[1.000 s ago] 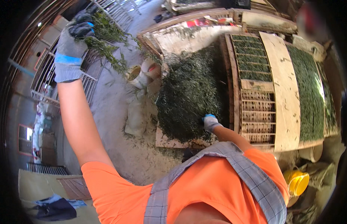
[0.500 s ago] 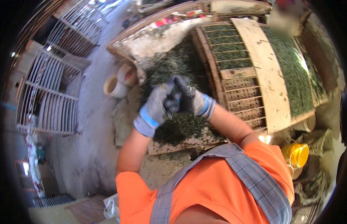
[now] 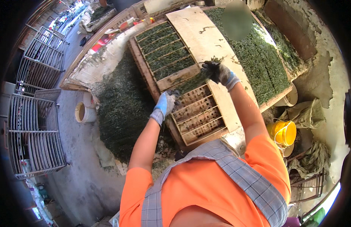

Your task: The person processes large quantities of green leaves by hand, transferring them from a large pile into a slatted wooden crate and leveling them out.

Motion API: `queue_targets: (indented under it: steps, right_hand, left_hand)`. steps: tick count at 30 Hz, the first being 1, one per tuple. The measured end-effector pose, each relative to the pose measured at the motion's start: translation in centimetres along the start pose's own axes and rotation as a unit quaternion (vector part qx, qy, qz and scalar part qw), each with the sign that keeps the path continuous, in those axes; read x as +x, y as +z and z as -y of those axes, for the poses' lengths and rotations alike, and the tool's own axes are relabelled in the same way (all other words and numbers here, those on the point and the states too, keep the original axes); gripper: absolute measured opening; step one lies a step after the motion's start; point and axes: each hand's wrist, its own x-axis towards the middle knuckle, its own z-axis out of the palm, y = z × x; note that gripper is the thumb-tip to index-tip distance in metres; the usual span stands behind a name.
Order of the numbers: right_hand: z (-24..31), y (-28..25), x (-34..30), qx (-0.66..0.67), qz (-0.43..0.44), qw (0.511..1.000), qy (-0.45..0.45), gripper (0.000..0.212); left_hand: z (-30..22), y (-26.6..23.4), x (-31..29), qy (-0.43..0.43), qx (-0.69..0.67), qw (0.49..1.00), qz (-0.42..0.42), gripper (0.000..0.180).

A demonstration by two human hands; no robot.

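My left hand [image 3: 166,103], in a grey and blue glove with dark fingertips, is at the left edge of a slatted wooden tray [image 3: 177,81]. Its fingers close on one end of a bunch of dark green, seaweed-like strands [image 3: 192,82]. My right hand [image 3: 219,73], gloved with blackened fingers, grips the other end beside a pale board [image 3: 205,36]. The bunch stretches between both hands over the tray's middle row. Rows on the far side hold green strands; the near rows show a perforated bottom [image 3: 200,119].
A large heap of green strands [image 3: 120,102] lies left of the tray. More strands cover a surface [image 3: 255,56] on the right. A yellow bucket [image 3: 284,133] stands at my right, a pale bucket [image 3: 85,112] at left. Metal racks [image 3: 35,132] line the far left.
Both hands have moved from the heap, where they were together, to the tray, and spread apart with a bunch of green strands between them. The view has turned rightward.
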Motion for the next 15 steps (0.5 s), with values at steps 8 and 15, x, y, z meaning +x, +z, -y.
queue_targets:
  steps: [8, 15]
  right_hand:
    - [5.3, 2.1, -3.6, -0.525, -0.42, 0.74, 0.018, 0.029]
    - [-6.8, 6.0, 3.2, -0.559, -0.128, 0.804, 0.155, 0.033]
  left_hand:
    - [6.8, -3.8, 6.9, -0.111, 0.059, 0.975, -0.182, 0.034]
    - [-0.1, -5.9, -1.0, -0.004, 0.012, 0.985, -0.17, 0.019]
